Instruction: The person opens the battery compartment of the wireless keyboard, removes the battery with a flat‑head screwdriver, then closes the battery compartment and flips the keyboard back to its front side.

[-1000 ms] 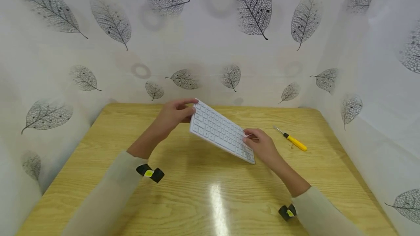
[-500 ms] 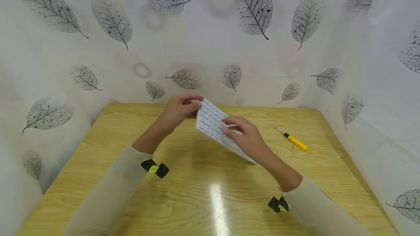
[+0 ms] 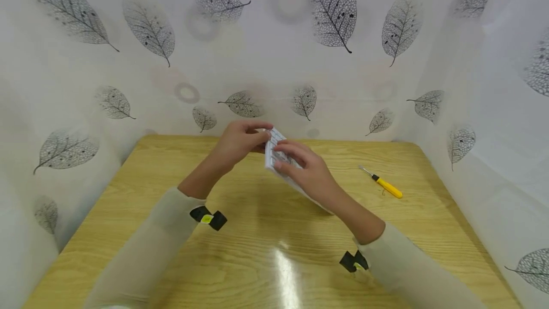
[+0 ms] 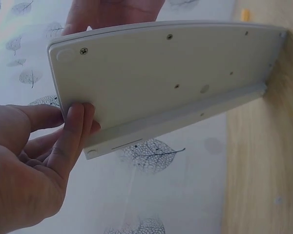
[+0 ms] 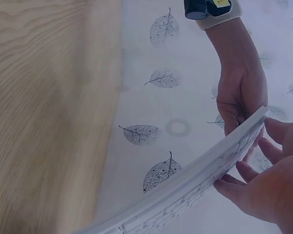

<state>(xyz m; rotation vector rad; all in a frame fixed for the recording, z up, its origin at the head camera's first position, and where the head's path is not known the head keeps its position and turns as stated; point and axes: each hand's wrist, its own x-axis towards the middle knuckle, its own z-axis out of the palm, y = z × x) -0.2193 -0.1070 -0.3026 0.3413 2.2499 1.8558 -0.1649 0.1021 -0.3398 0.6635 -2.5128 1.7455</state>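
Note:
My left hand grips the upper left end of a white keyboard, thumb on the key side and fingers behind. The keyboard stands tilted, left end raised, its far right corner low at the tabletop. In the left wrist view its underside shows small screws and a raised ridge along one long side. My right hand lies across the keys near the raised end, fingertips on the key face and fingers loosely bent. Seen from the right wrist, fingertips meet the keys; much of the key face is hidden behind this hand.
A yellow-handled screwdriver lies on the wooden table to the right of the keyboard. White curtains with a dark leaf print hang around the back and sides of the table.
My right hand has slid left and up across the keys, from the low right end to near the raised end. The left hand has moved slightly right, and the keyboard has turned more edge-on.

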